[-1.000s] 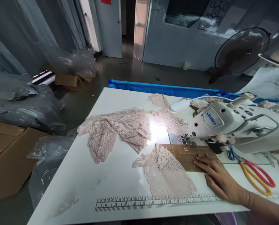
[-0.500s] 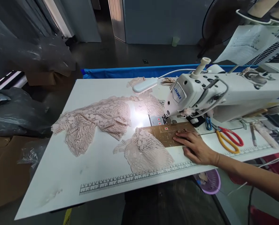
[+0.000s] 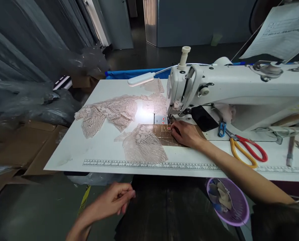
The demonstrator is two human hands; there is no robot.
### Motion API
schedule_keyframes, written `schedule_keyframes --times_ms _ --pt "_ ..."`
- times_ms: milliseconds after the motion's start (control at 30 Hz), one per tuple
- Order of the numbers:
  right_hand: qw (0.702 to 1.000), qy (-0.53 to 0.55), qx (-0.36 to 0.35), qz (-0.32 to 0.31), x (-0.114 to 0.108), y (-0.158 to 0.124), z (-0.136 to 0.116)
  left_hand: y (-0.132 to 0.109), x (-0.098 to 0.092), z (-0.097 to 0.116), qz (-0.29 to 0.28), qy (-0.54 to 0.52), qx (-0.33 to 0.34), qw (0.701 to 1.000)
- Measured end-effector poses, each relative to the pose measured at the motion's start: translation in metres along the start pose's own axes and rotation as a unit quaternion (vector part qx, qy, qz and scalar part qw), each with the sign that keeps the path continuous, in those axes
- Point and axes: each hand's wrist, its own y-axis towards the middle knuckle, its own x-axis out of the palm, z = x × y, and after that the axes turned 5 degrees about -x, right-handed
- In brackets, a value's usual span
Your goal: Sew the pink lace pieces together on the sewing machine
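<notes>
My right hand rests on a brown card guide just in front of the needle of a white sewing machine, its fingers curled with the tips near small red marks. A pale pink lace piece lies partly on the guide, left of this hand. My left hand hangs below the table's front edge with its fingers loosely pinched together; I cannot make out anything in them. A larger heap of pink lace lies further left under the lamp's light.
Red and yellow scissors lie right of the machine. A printed ruler runs along the white table's front edge. A purple basket with scraps hangs below. Cardboard boxes and plastic bags stand on the floor at left.
The view has swung right and pulled back. My right hand slid forward along the guide towards the needle and curled its fingers. My left hand has come into view below the table.
</notes>
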Motion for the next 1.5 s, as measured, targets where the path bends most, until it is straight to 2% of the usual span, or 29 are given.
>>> schedule_keyframes --times_ms 33,100,167,200,233,333,433,500,600,667,767,867,933,1067,1200,1367,1500 --pt "1.000 0.021 -0.002 0.015 0.000 -0.002 0.001 -0.004 -0.004 0.010 0.030 0.014 0.023 0.999" --pt "0.997 0.069 -0.007 0.039 0.000 -0.008 0.004 -0.003 -0.014 0.037 0.129 0.072 0.072 0.986" --pt "0.994 0.099 -0.004 0.052 -0.001 -0.012 0.007 0.013 -0.019 0.064 0.239 0.168 0.084 0.953" --pt "0.993 0.105 -0.002 0.056 -0.002 -0.013 0.008 0.027 -0.019 0.075 0.271 0.214 0.077 0.935" --pt "0.993 0.107 -0.002 0.058 -0.002 -0.014 0.008 0.043 -0.018 0.084 0.280 0.261 0.071 0.921" --pt "0.992 0.108 -0.013 0.059 -0.003 -0.013 0.009 0.089 -0.011 0.093 0.278 0.385 0.053 0.879" --pt "0.992 0.110 -0.028 0.057 -0.001 -0.012 0.009 0.114 -0.012 0.089 0.254 0.455 0.110 0.846" --pt "0.992 0.108 -0.036 0.055 0.001 -0.011 0.010 0.119 -0.023 0.090 0.187 0.483 0.191 0.834" --pt "0.992 0.103 -0.043 0.051 0.002 -0.011 0.011 0.122 -0.053 0.102 0.063 0.483 0.313 0.816" --pt "0.993 0.100 -0.041 0.048 0.001 -0.010 0.011 0.127 -0.074 0.113 0.027 0.463 0.364 0.808" --pt "0.995 0.091 -0.027 0.042 -0.002 -0.008 0.009 0.143 -0.088 0.123 0.085 0.402 0.420 0.809" --pt "0.996 0.087 -0.007 0.034 -0.005 -0.007 0.007 0.160 -0.078 0.121 0.160 0.312 0.470 0.810" --pt "0.996 0.087 -0.001 0.033 -0.006 -0.006 0.006 0.169 -0.066 0.115 0.180 0.291 0.483 0.806" --pt "0.995 0.089 -0.001 0.032 -0.006 -0.005 0.008 0.172 -0.058 0.105 0.177 0.293 0.461 0.818" --pt "0.992 0.118 0.010 0.038 -0.003 -0.006 0.007 0.167 -0.067 0.102 0.180 0.267 0.456 0.829" --pt "0.986 0.164 -0.018 0.027 0.002 -0.006 0.002 0.165 -0.074 0.104 0.183 0.232 0.395 0.870" --pt "0.991 0.124 -0.034 -0.023 0.000 0.002 0.002 0.168 -0.073 0.103 0.142 0.207 0.464 0.849"
